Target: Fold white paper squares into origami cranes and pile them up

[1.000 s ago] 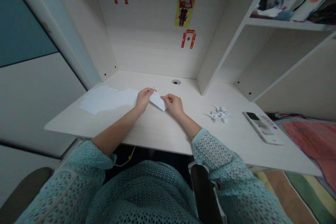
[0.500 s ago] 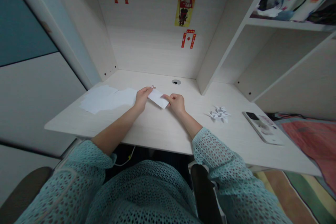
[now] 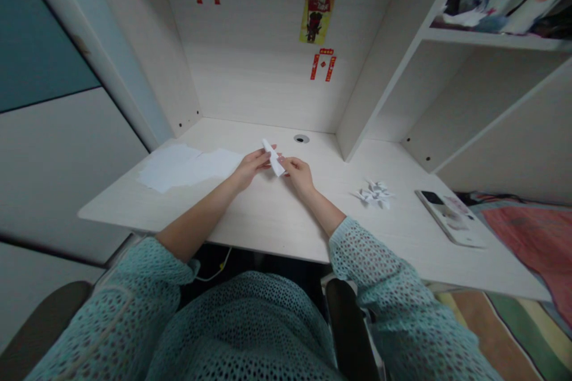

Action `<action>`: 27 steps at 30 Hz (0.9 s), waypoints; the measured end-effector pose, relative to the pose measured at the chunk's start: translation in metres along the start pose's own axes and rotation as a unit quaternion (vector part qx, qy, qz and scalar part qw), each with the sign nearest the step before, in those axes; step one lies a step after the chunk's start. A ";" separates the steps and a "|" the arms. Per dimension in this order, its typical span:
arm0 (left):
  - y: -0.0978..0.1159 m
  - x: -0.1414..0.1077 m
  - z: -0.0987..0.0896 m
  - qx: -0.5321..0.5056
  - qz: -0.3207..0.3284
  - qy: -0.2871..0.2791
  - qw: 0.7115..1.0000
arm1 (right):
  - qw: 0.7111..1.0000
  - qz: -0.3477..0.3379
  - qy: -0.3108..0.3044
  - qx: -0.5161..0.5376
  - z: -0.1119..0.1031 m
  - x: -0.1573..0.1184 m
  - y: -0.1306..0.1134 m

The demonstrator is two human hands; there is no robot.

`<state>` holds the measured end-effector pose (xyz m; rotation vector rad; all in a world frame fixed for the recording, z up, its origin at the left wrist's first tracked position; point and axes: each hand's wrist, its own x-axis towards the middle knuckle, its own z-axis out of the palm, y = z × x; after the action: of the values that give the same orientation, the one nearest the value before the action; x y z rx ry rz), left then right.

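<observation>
We see a person's two bare hands at work over a pale desk (image 3: 263, 223), a small piece of white paper (image 3: 275, 164) between them. The left hand (image 3: 253, 168) grasps the paper from its left side, fingers reaching behind it, while the right hand (image 3: 298, 175) pinches its right edge between thumb and fingers. From where we look, the paper shows as a narrow slip lying between the two sets of fingertips, tilted, its far end just beyond the left hand's fingers and its wider near end just beside the right hand's thumb; we cannot make out its creases. To the left of the left hand, white sheets (image 3: 172, 168) lie spread and overlapping on the desk, the closest of them near the wrist. To the right of the right hand, and apart from it, we find a small cluster of pointed folded paper shapes (image 3: 375, 194); farther out on the same side lies a phone (image 3: 451, 219), its camera patch uppermost. Just beyond the hands, a round desk hole (image 3: 301, 139) sits near the back panel, where, higher up, we see a yellow and red picture (image 3: 318, 13) and a red paper decoration (image 3: 323, 65). Nearer to us than either hand, turquoise knitted sleeves (image 3: 379, 268) cover the forearms up to the pushed-back cuffs.
</observation>
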<state>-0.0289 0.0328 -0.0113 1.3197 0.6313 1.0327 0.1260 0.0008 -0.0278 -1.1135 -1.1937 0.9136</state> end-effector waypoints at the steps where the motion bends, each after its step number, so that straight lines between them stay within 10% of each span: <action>1: 0.000 0.001 0.000 0.015 0.003 0.013 1.000 | 1.000 -0.024 0.001 -0.013 0.000 -0.001 -0.001; 9: 0.000 0.002 0.003 0.097 0.026 0.059 0.993 | 0.980 -0.132 -0.009 -0.147 -0.002 -0.004 -0.002; 27: -0.005 0.001 0.005 0.169 0.025 0.045 0.984 | 0.981 -0.111 0.024 -0.158 -0.012 0.004 0.005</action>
<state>-0.0230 0.0312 -0.0152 1.5963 0.8738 1.0605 0.1381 0.0038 -0.0318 -1.2168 -1.4237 0.5344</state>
